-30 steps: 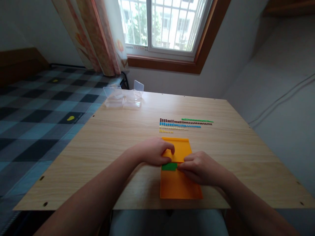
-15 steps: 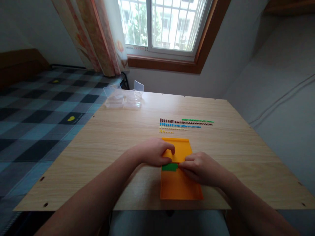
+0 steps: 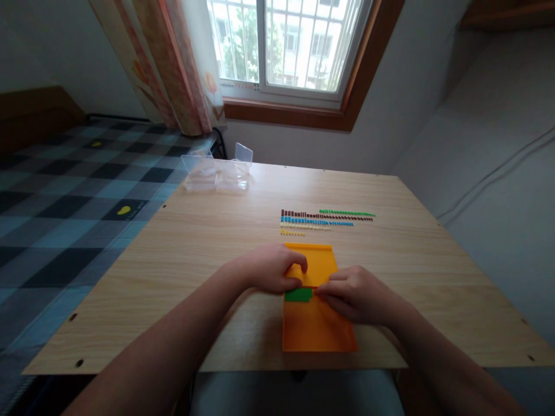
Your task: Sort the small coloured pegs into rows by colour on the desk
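Note:
An orange hinged case lies open on the table in front of me, its lighter lid panel on the far side. A green strip of small pieces lies along the near side of the hinge, starting at the left wall. My left hand grips the case's left side, index finger bent over the lid panel and thumb by the hinge. Its other fingers are hidden. My right hand is closed in a pinch just right of the green strip's end. Whatever is between those fingertips is too small to name.
Beyond the case, small pieces stand in rows on the wooden table: green, dark brown, blue, pale and yellow. Clear plastic boxes sit at the back left. A checked bed adjoins the left.
My right hand has shifted very slightly at the strip's end. My left hand and the case stay in place; the whole view has drifted a little.

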`<move>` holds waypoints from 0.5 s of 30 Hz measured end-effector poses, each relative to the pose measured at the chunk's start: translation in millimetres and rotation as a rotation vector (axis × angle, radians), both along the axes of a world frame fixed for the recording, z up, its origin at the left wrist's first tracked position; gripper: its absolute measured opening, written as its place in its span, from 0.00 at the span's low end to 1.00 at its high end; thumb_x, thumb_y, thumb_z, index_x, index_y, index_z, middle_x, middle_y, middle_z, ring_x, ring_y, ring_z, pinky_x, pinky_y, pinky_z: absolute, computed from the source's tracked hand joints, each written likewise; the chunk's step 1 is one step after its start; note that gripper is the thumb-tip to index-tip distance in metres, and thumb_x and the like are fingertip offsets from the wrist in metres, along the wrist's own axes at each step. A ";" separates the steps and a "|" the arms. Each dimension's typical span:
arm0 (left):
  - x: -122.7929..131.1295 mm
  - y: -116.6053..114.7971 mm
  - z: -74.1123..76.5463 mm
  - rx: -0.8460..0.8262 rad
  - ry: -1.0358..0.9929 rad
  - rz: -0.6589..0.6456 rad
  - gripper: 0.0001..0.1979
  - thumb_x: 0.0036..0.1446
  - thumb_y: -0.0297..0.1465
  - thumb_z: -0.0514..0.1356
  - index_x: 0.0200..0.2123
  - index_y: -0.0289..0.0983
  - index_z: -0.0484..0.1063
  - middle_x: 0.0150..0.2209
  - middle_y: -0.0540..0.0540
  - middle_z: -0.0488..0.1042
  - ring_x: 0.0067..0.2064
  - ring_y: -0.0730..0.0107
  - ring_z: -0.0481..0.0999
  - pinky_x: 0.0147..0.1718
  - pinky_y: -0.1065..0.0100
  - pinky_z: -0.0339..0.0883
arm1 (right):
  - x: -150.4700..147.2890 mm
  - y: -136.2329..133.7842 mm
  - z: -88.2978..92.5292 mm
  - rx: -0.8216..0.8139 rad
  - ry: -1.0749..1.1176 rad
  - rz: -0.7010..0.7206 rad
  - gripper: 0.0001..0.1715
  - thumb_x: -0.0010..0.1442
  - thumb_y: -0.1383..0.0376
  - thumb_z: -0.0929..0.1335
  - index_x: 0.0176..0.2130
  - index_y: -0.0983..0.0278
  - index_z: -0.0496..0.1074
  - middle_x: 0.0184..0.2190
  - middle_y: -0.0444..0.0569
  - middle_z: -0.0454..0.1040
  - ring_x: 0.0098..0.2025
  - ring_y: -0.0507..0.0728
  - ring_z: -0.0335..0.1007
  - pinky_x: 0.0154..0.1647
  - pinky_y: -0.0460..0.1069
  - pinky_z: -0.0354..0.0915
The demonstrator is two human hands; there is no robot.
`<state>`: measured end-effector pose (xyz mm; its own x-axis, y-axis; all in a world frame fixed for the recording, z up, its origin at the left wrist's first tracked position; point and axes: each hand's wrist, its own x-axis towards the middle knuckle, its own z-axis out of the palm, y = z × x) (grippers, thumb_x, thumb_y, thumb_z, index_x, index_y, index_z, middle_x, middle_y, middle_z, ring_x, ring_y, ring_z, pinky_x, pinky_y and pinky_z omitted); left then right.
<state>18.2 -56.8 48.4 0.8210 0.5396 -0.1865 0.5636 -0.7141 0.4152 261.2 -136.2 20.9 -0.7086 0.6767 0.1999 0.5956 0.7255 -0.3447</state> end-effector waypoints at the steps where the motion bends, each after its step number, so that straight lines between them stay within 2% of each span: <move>1: 0.0 0.1 -0.4 0.002 0.001 0.000 0.15 0.55 0.36 0.62 0.46 0.45 0.77 0.28 0.50 0.76 0.32 0.64 0.73 0.31 0.66 0.62 | 1.5 1.1 -0.7 0.010 0.024 -0.003 0.12 0.67 0.67 0.64 0.40 0.61 0.78 0.26 0.44 0.75 0.25 0.49 0.65 0.28 0.48 0.54; 6: -0.3 0.0 -0.1 0.020 0.019 0.006 0.15 0.55 0.36 0.61 0.46 0.45 0.78 0.28 0.49 0.76 0.34 0.61 0.75 0.33 0.64 0.63 | 7.7 8.8 -1.1 0.155 0.167 -0.102 0.12 0.67 0.68 0.65 0.41 0.63 0.79 0.27 0.46 0.76 0.27 0.52 0.68 0.29 0.48 0.58; 10: -1.3 -0.3 4.5 0.038 0.018 0.018 0.16 0.54 0.37 0.62 0.47 0.45 0.77 0.34 0.48 0.79 0.37 0.60 0.77 0.34 0.64 0.65 | 17.4 21.7 13.2 0.329 0.120 -0.238 0.12 0.67 0.67 0.65 0.42 0.64 0.79 0.31 0.50 0.78 0.33 0.56 0.71 0.37 0.50 0.63; 13: -2.8 2.1 5.6 0.081 -0.019 0.030 0.15 0.58 0.37 0.61 0.47 0.43 0.76 0.36 0.47 0.79 0.38 0.61 0.77 0.35 0.65 0.65 | 30.7 44.9 27.4 0.334 0.075 -0.361 0.12 0.66 0.66 0.67 0.44 0.62 0.80 0.34 0.51 0.80 0.38 0.58 0.72 0.44 0.53 0.64; 15: -4.0 5.9 2.7 0.143 -0.059 0.057 0.12 0.61 0.37 0.58 0.45 0.43 0.77 0.35 0.47 0.79 0.37 0.62 0.77 0.34 0.66 0.64 | 40.4 69.2 34.1 0.282 0.031 -0.458 0.13 0.65 0.65 0.67 0.45 0.61 0.81 0.32 0.49 0.80 0.36 0.58 0.71 0.43 0.52 0.64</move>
